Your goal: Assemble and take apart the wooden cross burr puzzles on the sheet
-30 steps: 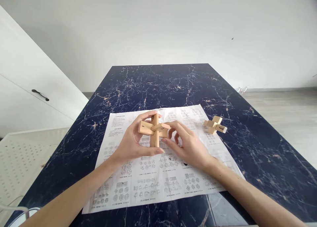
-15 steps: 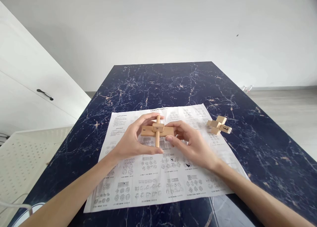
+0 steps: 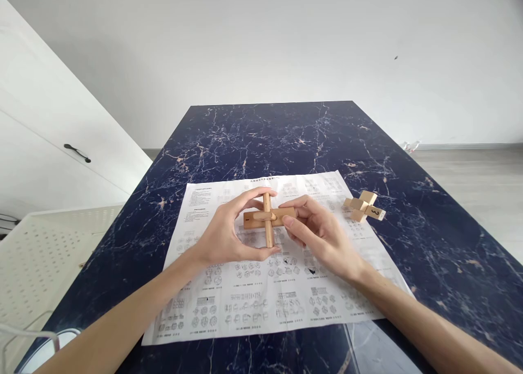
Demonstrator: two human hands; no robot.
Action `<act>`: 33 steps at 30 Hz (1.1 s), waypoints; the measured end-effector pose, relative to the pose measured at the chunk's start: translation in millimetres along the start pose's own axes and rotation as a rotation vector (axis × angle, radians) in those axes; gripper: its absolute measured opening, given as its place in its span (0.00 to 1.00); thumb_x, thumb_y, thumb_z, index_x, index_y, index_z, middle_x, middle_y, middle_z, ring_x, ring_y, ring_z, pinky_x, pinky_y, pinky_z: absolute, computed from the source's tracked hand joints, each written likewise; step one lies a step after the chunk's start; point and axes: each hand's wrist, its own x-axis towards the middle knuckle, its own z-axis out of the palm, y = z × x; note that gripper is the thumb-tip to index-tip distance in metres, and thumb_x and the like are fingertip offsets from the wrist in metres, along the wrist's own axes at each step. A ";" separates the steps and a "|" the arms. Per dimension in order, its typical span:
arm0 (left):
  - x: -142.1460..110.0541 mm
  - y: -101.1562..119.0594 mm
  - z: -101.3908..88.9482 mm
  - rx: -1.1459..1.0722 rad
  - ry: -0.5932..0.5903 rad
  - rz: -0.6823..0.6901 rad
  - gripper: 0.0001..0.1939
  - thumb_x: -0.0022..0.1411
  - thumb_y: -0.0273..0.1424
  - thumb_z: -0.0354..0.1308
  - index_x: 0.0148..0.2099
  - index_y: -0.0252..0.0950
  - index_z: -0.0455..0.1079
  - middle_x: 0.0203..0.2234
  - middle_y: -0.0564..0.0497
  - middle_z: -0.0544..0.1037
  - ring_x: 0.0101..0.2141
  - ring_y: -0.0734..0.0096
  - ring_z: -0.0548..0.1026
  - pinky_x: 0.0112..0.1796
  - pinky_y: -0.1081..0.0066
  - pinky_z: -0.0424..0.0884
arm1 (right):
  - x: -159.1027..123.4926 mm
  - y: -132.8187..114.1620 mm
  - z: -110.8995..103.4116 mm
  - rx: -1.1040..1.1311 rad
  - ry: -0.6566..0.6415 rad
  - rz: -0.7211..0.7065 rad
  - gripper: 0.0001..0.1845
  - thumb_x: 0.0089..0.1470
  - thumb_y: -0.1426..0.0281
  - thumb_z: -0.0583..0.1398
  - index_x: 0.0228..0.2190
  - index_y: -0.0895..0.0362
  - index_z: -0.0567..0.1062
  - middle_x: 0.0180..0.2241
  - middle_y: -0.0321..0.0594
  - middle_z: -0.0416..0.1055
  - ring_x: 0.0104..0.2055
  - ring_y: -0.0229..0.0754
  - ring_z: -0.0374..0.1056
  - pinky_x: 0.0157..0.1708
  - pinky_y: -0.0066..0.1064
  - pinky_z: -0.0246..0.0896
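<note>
A cross-shaped wooden puzzle point(image 3: 253, 220) is held between both hands above a printed sheet point(image 3: 241, 330). It has a flat bar marked 1, a round-edged upright stick and a small piece crossing them at the centre. My left hand point(image 3: 223, 235) spans the upright stick, thumb at its lower end and index finger at its upper end. The right end of the flat bar is pinched between the thumb and fingers of my right hand point(image 3: 321, 235). Off to the right, a second wooden puzzle point(image 3: 362, 206), with a piece marked 3, rests by the sheet's right edge.
The sheet of small diagrams lies on a dark blue marbled table point(image 3: 265, 140). A white cabinet point(image 3: 53, 129) with a black handle stands at the left, above a perforated cream surface point(image 3: 36, 259). At the lower left are a white cable and a round white object point(image 3: 53, 352).
The centre piece has turned: its face marked 2 showed before, and now its narrow edge shows. Both hands and the puzzle sit slightly further right in view.
</note>
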 end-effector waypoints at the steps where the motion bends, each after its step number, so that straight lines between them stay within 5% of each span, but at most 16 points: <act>1: -0.5 -0.5 -0.3 -0.005 -0.005 -0.002 0.46 0.52 0.37 0.80 0.70 0.48 0.66 0.64 0.42 0.75 0.58 0.45 0.80 0.58 0.45 0.79 | -0.6 -0.1 0.1 -0.007 -0.003 -0.007 0.12 0.70 0.61 0.61 0.46 0.56 0.74 0.29 0.34 0.73 0.25 0.35 0.60 0.24 0.31 0.54; 25: -4.0 -3.2 0.9 0.007 0.044 0.040 0.49 0.51 0.39 0.82 0.71 0.50 0.64 0.65 0.43 0.75 0.60 0.45 0.78 0.61 0.46 0.77 | -1.2 3.2 2.3 -0.030 0.022 -0.096 0.08 0.72 0.65 0.60 0.49 0.53 0.74 0.33 0.35 0.75 0.29 0.36 0.67 0.26 0.31 0.60; 33: -6.2 -3.9 1.8 -0.040 -0.005 -0.065 0.52 0.51 0.43 0.82 0.73 0.51 0.61 0.68 0.42 0.71 0.62 0.42 0.75 0.61 0.43 0.75 | -2.9 6.6 2.7 0.003 -0.004 -0.066 0.09 0.73 0.64 0.59 0.51 0.53 0.73 0.34 0.35 0.75 0.31 0.37 0.68 0.29 0.32 0.62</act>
